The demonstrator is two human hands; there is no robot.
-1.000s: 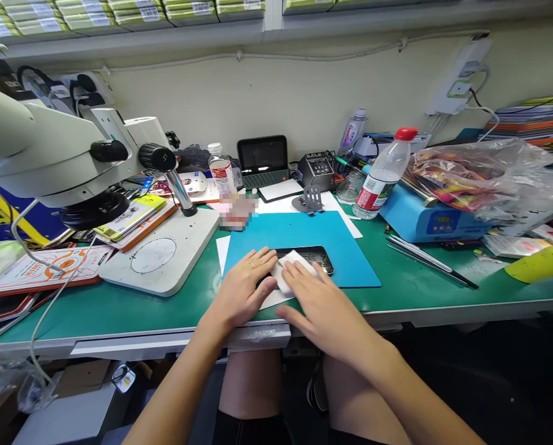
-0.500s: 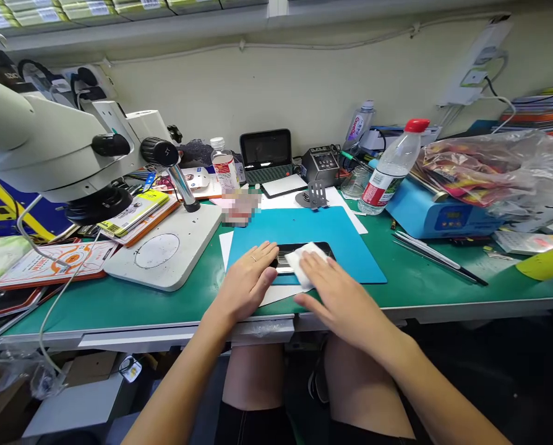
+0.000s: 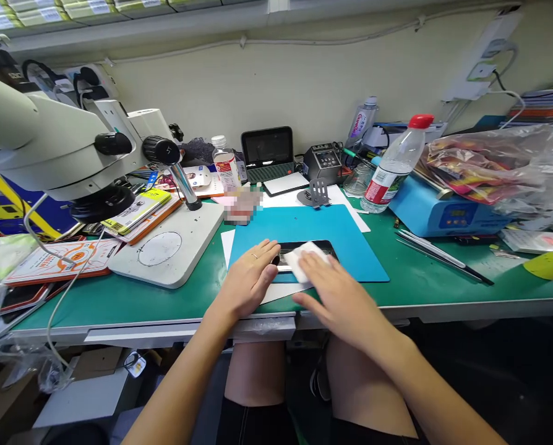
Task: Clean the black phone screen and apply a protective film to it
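A black-edged smartphone [image 3: 331, 248] lies flat on the blue mat [image 3: 355, 247], its glossy face reflecting light stripes. My left hand [image 3: 251, 275] holds the phone's left end, fingers together along the far side and thumb at the near side. A folded white wipe [image 3: 295, 262] rests on the phone's middle. Over the wipe lies my right hand [image 3: 334, 287], pressing it to the phone with its fingers, thumb held apart. My hands and the wipe hide much of the phone.
A microscope [image 3: 72, 148] with a pale base stands at left. Behind the mat are a small black-screened device [image 3: 268, 148] and a phone stand [image 3: 319, 193]. At right are a red-capped bottle [image 3: 390, 176], a blue machine [image 3: 443, 207] under plastic bags, and tweezers [image 3: 443, 256].
The view has shifted slightly. Both hands keep nearly the same places on the phone, with the wipe still under my right fingers.
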